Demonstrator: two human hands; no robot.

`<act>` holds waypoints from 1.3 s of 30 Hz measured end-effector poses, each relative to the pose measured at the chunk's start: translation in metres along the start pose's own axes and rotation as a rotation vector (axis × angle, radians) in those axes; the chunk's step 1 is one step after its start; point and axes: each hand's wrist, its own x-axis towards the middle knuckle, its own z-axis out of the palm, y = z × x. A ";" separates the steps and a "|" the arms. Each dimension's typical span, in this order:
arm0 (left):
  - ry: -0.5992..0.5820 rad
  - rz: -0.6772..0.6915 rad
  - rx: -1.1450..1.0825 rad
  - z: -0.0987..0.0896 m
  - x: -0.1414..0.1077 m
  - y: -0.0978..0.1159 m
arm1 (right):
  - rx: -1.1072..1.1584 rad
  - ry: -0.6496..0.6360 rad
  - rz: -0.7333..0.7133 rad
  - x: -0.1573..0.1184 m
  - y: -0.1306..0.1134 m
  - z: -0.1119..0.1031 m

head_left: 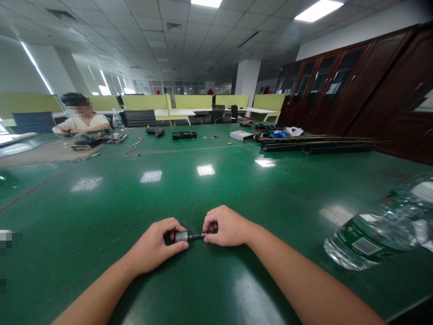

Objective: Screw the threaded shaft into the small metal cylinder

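A short silver metal cylinder with a thin dark shaft is held between my two hands, low over the green table or resting on it; I cannot tell which. My left hand pinches the cylinder at the left, thumb in front and forefinger behind. At the other end, my right hand has its fingertips closed around the shaft's tip, which is partly covered by them. The shaft points to the right, about level.
A large clear bottle with a green label is close by my right forearm. Across the table are a power drill, a black slotted part, a cord, a white box and long dark strips. Another person sits far left.
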 end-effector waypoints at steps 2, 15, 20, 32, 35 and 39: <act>0.001 0.003 0.003 0.000 0.000 -0.001 | -0.007 0.000 -0.001 -0.001 0.001 -0.001; 0.002 -0.006 0.008 0.000 -0.001 -0.001 | -0.004 -0.037 0.096 -0.003 0.003 -0.013; 0.005 -0.009 0.002 0.001 -0.001 -0.002 | 0.018 -0.040 0.100 -0.004 0.004 -0.013; 0.022 0.002 -0.024 0.002 -0.001 0.000 | 0.042 0.066 -0.057 0.008 -0.014 0.021; 0.015 -0.003 -0.027 0.002 -0.001 0.000 | 0.064 0.060 -0.040 0.007 -0.013 0.020; 0.001 -0.005 -0.047 0.002 -0.001 -0.002 | 0.026 0.059 -0.090 0.006 -0.013 0.017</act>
